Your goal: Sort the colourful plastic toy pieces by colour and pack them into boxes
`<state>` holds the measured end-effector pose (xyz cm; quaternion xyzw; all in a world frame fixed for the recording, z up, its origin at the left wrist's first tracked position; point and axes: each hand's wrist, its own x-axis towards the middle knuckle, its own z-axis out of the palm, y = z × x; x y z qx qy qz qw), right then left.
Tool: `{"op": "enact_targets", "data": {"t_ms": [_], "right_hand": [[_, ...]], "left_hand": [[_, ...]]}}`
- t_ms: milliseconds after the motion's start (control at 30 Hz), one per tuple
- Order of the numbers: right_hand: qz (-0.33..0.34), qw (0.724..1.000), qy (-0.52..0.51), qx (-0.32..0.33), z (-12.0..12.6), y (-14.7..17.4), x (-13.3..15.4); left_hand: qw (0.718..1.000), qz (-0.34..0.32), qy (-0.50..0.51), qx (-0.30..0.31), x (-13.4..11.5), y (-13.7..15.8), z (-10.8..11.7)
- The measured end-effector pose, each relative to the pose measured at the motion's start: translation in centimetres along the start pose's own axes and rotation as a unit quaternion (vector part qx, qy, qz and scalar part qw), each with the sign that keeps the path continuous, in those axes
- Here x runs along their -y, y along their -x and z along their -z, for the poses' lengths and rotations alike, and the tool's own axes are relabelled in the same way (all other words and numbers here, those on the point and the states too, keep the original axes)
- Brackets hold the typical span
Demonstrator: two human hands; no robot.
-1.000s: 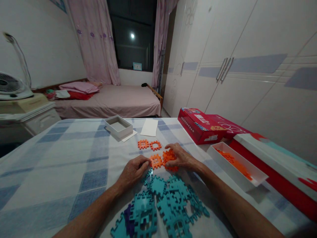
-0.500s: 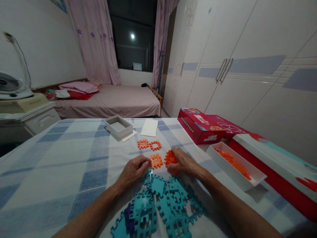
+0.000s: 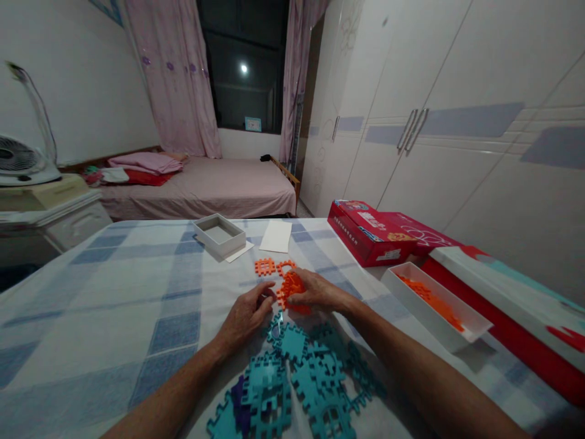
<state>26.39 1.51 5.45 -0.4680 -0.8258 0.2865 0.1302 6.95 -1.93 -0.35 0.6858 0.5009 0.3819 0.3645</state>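
Note:
My right hand [image 3: 315, 290] grips a built-up orange cluster of interlocking toothed tiles [image 3: 293, 284], its fingers wrapped over the right side. Beneath the cluster is a single orange tile [image 3: 280, 297], mostly covered. My left hand [image 3: 247, 311] rests on the cloth just left of that tile, thumb and fingers apart, holding nothing. Beyond the hands lie a windowed orange tile [image 3: 265, 267] and an orange frame tile [image 3: 284, 266], the second partly hidden by my right hand. A heap of teal tiles [image 3: 295, 344] spreads nearer to me, between my forearms, with a purple tile [image 3: 241, 405] among them.
At the right, a white tray [image 3: 457, 341] holds more orange tiles, beside red boxes [image 3: 372, 235]. Farther back are a grey open box [image 3: 219, 236] and a white card [image 3: 275, 236]. A checked cloth [image 3: 173, 332] covers the table. Beyond it stands a bed [image 3: 228, 183].
My right hand has carried the orange cluster left, over the single orange tile. My left thumb and fingers have come apart beside that tile.

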Motion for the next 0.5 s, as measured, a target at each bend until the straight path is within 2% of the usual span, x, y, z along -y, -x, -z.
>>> {"op": "enact_targets", "data": {"t_ms": [167, 367, 500], "right_hand": [[-0.03, 0.999, 0.004, 0.021, 0.1, -0.5, -0.2], [-0.032, 0.998, 0.042, -0.035, -0.8, -0.4, 0.0], [-0.02, 1.0, 0.005, 0.001, -0.6, 0.0, 1.0]], "left_hand": [[1.0, -0.005, -0.007, 0.009, 0.4, 0.0, 0.0], [1.0, 0.016, 0.006, 0.005, 0.0, 0.2, -0.1], [0.999, 0.017, 0.003, 0.029, -0.1, 0.5, 0.0]]}}
